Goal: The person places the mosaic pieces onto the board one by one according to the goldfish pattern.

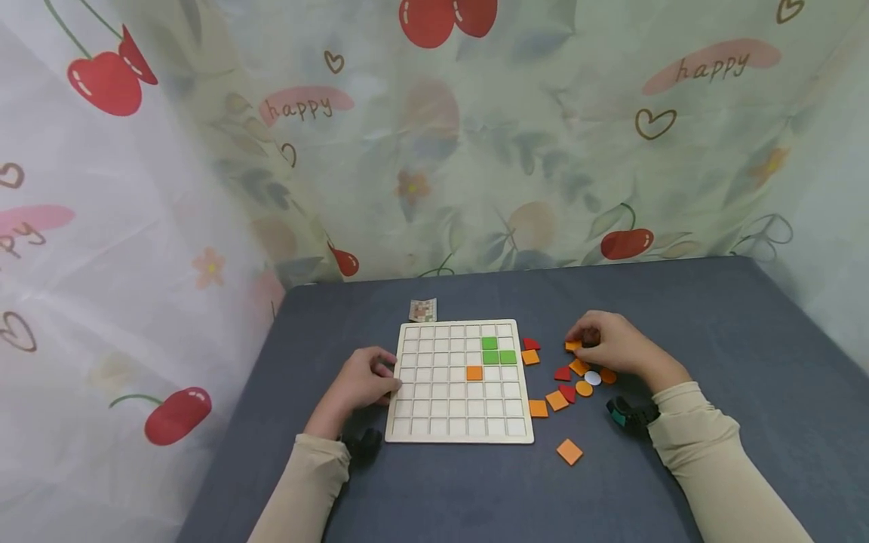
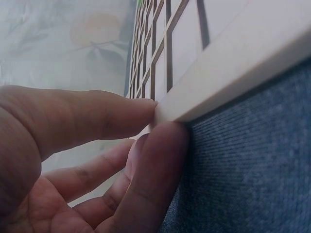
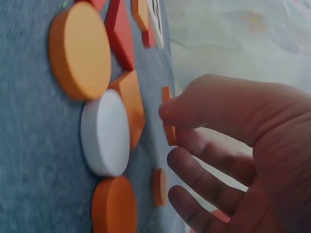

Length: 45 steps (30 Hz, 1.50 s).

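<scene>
A pale wooden grid board [image 1: 462,434] lies flat on the table, with three green squares [image 1: 490,357] and an orange square [image 1: 474,372] in its cells. At its left edge my left hand [image 1: 363,378] pinches the rim; in the left wrist view, the thumb [image 2: 112,114] and a finger [image 2: 158,165] meet at the board's border [image 2: 233,73]. My right hand [image 1: 621,345] pinches an orange square tile [image 3: 169,133] between thumb and fingers, above the loose pieces right of the board. Part of that tile is hidden behind the thumb.
Around the right hand lie a white disc [image 3: 109,133], orange discs [image 1: 584,388], red pieces [image 1: 562,373] and more orange squares [image 1: 557,400]. One orange square [image 1: 569,452] lies apart, nearer the front. A small patterned card [image 1: 423,310] touches or nearly touches the board's back edge. A printed curtain [image 1: 475,151] hangs behind.
</scene>
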Motion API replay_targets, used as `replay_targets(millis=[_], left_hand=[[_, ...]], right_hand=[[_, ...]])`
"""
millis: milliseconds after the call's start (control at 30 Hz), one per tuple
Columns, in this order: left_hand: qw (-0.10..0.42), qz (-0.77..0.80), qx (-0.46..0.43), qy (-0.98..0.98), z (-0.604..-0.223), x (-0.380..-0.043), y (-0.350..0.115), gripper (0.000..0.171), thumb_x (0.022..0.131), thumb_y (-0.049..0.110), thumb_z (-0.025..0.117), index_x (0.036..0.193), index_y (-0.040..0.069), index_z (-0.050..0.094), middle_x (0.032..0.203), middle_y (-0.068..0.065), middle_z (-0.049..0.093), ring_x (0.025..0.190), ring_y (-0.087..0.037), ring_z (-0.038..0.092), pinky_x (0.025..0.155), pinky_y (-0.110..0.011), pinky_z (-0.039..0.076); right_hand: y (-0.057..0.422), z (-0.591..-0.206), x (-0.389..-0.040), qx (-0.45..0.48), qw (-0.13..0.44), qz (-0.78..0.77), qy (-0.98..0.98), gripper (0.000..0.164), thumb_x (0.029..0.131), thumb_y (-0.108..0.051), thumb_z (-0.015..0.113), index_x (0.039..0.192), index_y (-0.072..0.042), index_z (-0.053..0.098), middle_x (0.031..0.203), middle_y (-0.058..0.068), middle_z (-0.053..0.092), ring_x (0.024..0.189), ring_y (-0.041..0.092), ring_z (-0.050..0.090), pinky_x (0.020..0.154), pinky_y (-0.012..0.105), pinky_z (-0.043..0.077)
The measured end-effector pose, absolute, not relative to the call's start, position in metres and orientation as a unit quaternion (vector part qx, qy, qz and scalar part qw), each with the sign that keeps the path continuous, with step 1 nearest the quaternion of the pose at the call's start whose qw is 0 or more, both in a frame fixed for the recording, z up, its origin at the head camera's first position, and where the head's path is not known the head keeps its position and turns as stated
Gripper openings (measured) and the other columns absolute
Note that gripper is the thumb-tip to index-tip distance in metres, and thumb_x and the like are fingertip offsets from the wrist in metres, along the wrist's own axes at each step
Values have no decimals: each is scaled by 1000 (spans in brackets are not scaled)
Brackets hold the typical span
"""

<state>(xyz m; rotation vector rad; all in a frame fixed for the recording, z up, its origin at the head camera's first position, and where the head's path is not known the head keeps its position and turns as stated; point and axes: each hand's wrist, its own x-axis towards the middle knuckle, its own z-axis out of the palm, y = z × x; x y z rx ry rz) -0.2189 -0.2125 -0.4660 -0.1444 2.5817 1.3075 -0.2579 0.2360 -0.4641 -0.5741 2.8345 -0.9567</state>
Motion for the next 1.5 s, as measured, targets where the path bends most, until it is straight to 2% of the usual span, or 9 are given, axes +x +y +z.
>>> replay_targets(millis=[400,700,967,1200,1500], left_hand=[[123,441,-44,888,-461,-223,-211,39,89,4,80,126,1,67,97,-15,67,74,-24,68,62,-34,64],[115,438,-44,891,-463,-224,-213,40,89,4,81,126,2,67,95,-15,68,73,-23,69,61,-34,64],[120,443,-50,887,-464,-224,-214,40,89,5,82,126,3,67,97,-15,68,74,-24,68,62,-35,64],[120,444,-52,886,-463,-221,-213,40,89,5,82,126,3,67,96,-15,68,74,-24,68,62,-35,64],[120,445,-49,886,-467,-219,-212,39,89,4,81,125,2,67,95,-14,68,72,-23,69,61,-35,64]], right_hand=[[211,-450,-248,-231,5,-356,906,19,92,-5,78,110,-10,80,112,4,71,98,24,62,86,42,59],[175,-443,-240,-270,4,-356,895,22,89,-4,79,110,-10,80,106,0,71,96,26,64,86,48,58],[140,-446,-233,-317,42,-357,878,19,90,-6,80,108,-11,80,107,-2,70,95,26,64,78,39,57],[113,-451,-227,-359,62,-346,864,14,93,-9,78,106,-15,80,108,-3,70,97,21,64,86,38,58],[94,-460,-223,-370,91,-354,854,14,95,-9,77,108,-12,79,109,-1,71,99,18,66,89,34,59]])
